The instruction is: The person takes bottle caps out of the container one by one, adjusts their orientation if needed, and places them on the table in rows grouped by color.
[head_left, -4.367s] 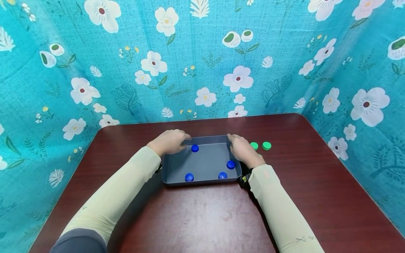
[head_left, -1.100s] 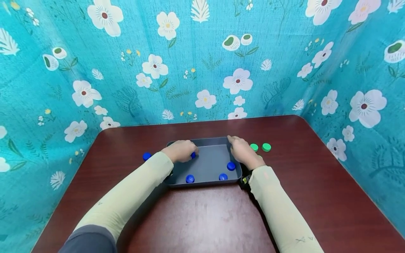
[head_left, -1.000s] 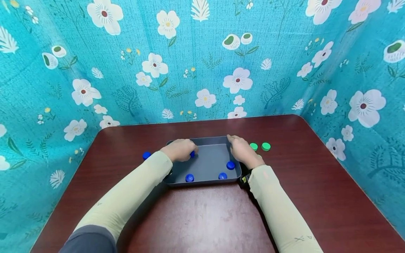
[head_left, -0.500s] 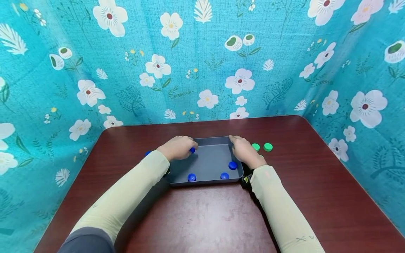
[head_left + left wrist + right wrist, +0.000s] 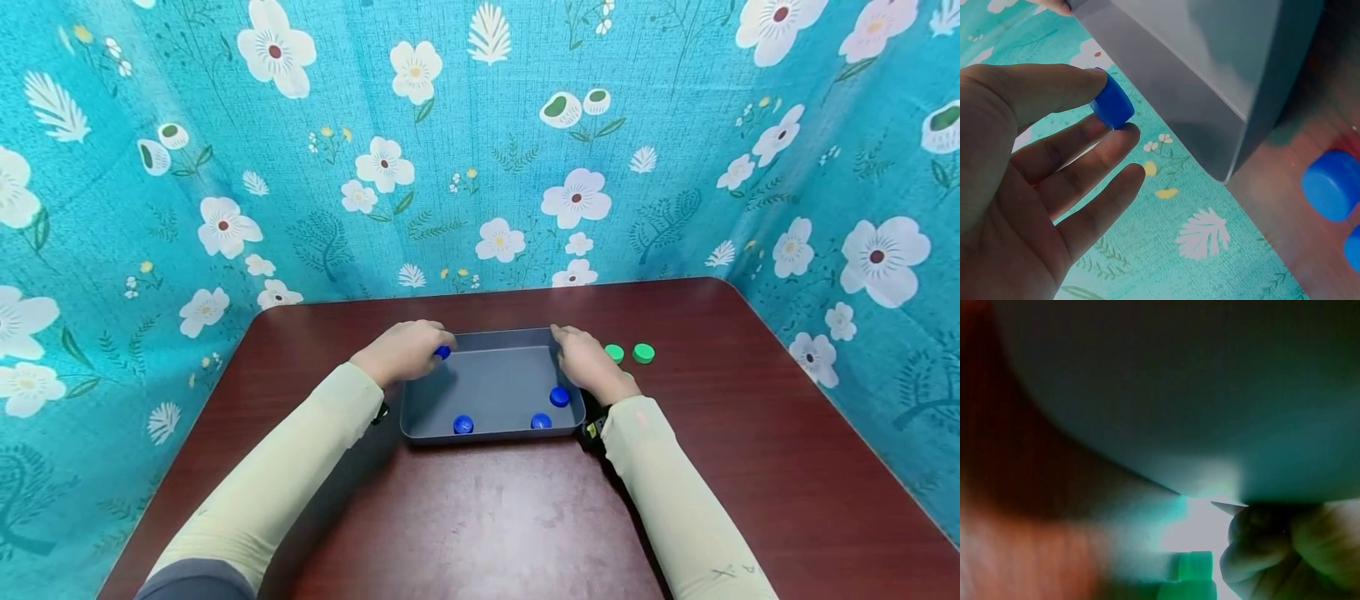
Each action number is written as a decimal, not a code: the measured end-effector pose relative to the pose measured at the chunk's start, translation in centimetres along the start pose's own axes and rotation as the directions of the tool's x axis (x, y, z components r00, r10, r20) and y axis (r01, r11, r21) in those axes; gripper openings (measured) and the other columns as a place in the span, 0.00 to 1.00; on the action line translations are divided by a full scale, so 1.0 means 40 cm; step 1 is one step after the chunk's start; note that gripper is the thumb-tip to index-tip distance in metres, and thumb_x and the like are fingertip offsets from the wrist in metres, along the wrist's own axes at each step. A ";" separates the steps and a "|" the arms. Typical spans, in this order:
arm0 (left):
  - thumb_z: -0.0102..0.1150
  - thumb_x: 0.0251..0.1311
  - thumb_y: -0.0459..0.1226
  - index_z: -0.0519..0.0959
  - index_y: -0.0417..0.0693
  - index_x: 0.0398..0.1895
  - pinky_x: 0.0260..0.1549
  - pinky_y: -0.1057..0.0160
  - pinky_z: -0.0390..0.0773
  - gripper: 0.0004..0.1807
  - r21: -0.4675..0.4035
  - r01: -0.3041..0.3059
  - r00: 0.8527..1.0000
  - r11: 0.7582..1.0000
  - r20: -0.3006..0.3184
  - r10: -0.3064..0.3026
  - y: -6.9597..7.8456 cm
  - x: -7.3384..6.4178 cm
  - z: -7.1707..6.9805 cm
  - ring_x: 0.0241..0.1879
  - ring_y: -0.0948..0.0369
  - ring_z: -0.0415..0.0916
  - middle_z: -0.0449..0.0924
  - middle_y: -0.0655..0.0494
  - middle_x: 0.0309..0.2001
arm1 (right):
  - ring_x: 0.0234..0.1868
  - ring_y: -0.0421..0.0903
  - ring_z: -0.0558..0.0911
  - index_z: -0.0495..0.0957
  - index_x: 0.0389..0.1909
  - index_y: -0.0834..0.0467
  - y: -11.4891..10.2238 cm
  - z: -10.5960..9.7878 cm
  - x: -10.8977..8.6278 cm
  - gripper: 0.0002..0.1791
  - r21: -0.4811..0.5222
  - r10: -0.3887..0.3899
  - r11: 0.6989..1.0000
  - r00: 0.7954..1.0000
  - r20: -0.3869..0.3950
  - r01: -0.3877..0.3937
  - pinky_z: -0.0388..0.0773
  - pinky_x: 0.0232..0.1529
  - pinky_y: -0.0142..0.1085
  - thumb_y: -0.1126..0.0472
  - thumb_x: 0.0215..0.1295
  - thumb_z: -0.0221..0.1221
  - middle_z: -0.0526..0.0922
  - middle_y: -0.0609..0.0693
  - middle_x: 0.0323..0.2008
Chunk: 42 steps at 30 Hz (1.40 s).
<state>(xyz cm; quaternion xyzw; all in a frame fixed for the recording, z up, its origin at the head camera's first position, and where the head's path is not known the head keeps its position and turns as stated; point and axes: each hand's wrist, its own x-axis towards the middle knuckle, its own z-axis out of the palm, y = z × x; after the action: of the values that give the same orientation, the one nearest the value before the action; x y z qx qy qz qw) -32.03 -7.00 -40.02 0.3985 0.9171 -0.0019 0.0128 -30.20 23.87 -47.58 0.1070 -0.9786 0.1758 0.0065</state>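
My left hand (image 5: 405, 352) pinches a blue bottle cap (image 5: 443, 352) over the far left corner of a grey rectangular tray (image 5: 495, 379). In the left wrist view, thumb and fingertips hold that cap (image 5: 1114, 103) tilted, beside the tray's wall (image 5: 1179, 94), with the other fingers half spread. Three more blue caps lie in the tray: one near the front left (image 5: 463, 424), one at the front right (image 5: 541, 421), one by the right wall (image 5: 559, 396). My right hand (image 5: 590, 362) grips the tray's right rim; its curled fingers (image 5: 1257, 550) show at the edge in the right wrist view.
Several green caps (image 5: 643, 353) lie on the dark red table (image 5: 480, 517) right of the tray, one partly behind my right hand. Two blue caps (image 5: 1332, 184) rest on the table left of the tray, hidden by my left arm in the head view. A flowered curtain (image 5: 450, 167) stands behind.
My left hand has taken hold of the blue cap that lay at the tray's far left, raised it and moved it left to the corner. My right hand stays at the right rim.
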 end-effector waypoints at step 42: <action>0.63 0.62 0.35 0.79 0.44 0.58 0.50 0.47 0.77 0.20 -0.159 0.243 0.967 0.957 -0.041 -0.253 -0.157 -0.161 0.006 0.54 0.49 0.75 0.78 0.47 0.53 | 0.64 0.59 0.69 0.59 0.71 0.67 0.005 0.005 0.008 0.29 0.006 0.010 1.000 1.000 0.002 -0.010 0.69 0.60 0.51 0.67 0.71 0.52 0.68 0.64 0.65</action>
<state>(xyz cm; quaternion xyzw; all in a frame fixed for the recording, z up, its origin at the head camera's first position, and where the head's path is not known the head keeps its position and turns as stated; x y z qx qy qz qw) -32.25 -16.01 -40.14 0.2781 0.9572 0.0790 0.0150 -30.53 23.91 -47.82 0.1024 -0.9786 0.1784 0.0043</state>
